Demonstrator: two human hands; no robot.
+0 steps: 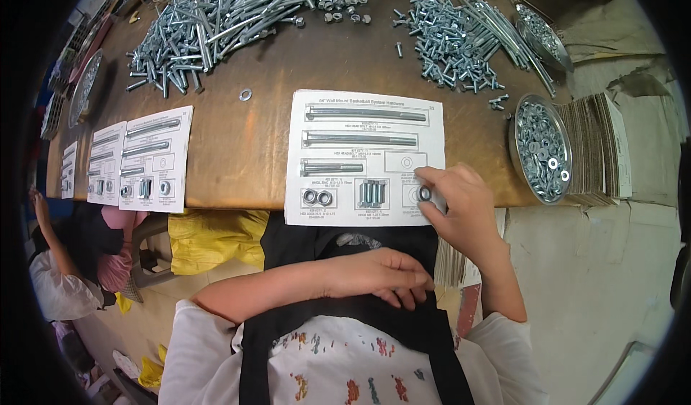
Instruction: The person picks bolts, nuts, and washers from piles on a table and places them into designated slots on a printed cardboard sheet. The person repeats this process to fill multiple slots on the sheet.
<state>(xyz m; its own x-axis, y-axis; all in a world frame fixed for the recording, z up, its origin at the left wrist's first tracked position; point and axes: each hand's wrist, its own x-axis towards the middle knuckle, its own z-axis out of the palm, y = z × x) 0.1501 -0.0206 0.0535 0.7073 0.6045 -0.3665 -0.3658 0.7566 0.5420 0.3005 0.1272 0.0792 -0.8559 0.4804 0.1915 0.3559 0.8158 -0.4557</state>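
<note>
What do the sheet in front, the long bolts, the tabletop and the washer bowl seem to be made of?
Sheet: paper or thin card, matt white with dark print.
Long bolts: metal, probably plated steel, from their silvery glints.
Tabletop: perhaps wood or laminate, brown with a soft sheen.
Washer bowl: likely stainless steel, given its thin, shiny rim.

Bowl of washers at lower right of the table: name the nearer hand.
Right. The right hand is left of the bowl, over the card; the left hand is farther left, below the card.
</note>
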